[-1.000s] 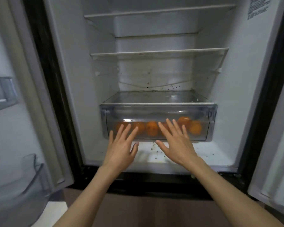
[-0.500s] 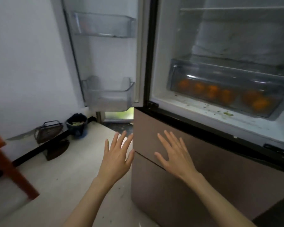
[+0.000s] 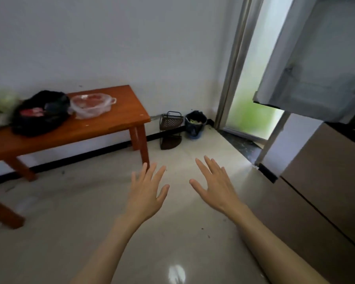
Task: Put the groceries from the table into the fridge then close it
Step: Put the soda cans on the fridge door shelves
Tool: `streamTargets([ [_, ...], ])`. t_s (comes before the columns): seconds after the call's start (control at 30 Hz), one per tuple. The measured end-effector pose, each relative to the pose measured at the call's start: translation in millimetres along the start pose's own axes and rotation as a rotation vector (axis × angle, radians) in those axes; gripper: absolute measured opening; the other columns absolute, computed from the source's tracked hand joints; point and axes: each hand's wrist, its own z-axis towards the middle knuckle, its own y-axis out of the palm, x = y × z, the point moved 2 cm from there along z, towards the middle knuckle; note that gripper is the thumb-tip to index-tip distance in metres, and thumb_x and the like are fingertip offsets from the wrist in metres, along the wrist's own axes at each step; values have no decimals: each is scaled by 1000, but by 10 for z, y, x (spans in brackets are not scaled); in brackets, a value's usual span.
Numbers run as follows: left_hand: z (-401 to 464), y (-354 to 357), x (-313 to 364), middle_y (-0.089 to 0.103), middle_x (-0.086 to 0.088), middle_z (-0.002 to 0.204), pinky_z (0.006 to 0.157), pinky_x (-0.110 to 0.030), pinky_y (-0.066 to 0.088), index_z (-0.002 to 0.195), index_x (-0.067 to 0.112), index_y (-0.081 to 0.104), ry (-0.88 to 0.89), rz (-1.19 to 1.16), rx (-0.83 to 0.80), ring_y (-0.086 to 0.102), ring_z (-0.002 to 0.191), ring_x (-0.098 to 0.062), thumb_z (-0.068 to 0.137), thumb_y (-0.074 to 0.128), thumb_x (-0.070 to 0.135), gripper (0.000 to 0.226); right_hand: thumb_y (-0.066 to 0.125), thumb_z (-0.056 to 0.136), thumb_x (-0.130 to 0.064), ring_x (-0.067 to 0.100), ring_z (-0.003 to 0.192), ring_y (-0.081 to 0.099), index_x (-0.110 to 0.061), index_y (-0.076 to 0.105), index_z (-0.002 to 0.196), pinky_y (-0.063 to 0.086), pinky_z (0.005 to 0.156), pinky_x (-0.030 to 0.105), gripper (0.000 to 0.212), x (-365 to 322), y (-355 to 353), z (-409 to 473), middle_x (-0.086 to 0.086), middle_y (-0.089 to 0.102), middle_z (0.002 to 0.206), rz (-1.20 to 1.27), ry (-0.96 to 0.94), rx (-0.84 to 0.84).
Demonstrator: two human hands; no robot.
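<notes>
— Hands?
— Left hand [image 3: 147, 193] and right hand [image 3: 214, 186] both spread, empty, above the floor.
— Groceries?
— Black bag [image 3: 40, 113] and clear bag [image 3: 91, 105] on the table [image 3: 103, 128]; fridge door [image 3: 314, 58] right of it, open.

The head camera looks forward and down over the floor [image 3: 90, 222], table [image 3: 103, 124] left, fridge [image 3: 326, 171] right.

left grip [image 3: 147, 193] bare | right grip [image 3: 216, 187] bare | forearms sleeveless, no jewellery

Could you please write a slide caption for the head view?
Both empty hands, left and right, spread above the floor, facing the grocery-laden table.
</notes>
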Motion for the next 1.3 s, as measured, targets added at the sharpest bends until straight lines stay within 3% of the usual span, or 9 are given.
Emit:
streamTargets([
  [0.2, -175, -542, -1379, -3, 1, 158, 116, -48, -5, 148, 31, 7, -165, 37, 20, -12, 144, -21, 97, 31, 43, 58, 39, 93, -52, 18, 146, 6, -26, 16, 149, 8, 118, 40, 65, -1314, 474, 742, 3, 11, 158, 20, -168, 30],
  [0.43, -46, -997, -2455, -1, 1, 158, 116, -46, -4, 148, 29, 9, -292, 11, 122, -10, 144, -19, 98, 31, 41, 56, 38, 94, -51, 18, 146, 0, -28, 11, 149, 2, 117, 39, 66, -2375, 803, 1536, 1, 5, 159, 2, -309, -10],
  [0.73, 438, -914, -3547, -4, 1, 158, 117, -45, -4, 148, 28, 6, -430, -20, 52, -11, 144, -20, 99, 28, 41, 56, 39, 94, -50, 17, 146, -2, -28, 7, 149, 2, 117, 38, 67, -2983, 1411, 2653, 0, 2, 159, 24, -370, -162],
  [1.03, 1640, -1513, -4534, 1, 0, 158, 117, -44, 0, 149, 25, 12, -466, 23, 175, -8, 144, -19, 98, 34, 38, 57, 35, 95, -52, 19, 146, -2, -26, 8, 149, 3, 118, 39, 66, -3693, 1662, 4233, 1, 3, 159, 77, -553, -173],
  [1.3, 2169, -1550, -5410, 4, -2, 158, 116, -43, 1, 148, 24, 16, -606, -64, 118, -5, 145, -21, 98, 33, 38, 54, 34, 95, -53, 17, 146, -1, -25, 9, 149, 8, 119, 41, 66, -4146, 2030, 5146, 2, 5, 159, 29, -637, -205],
])
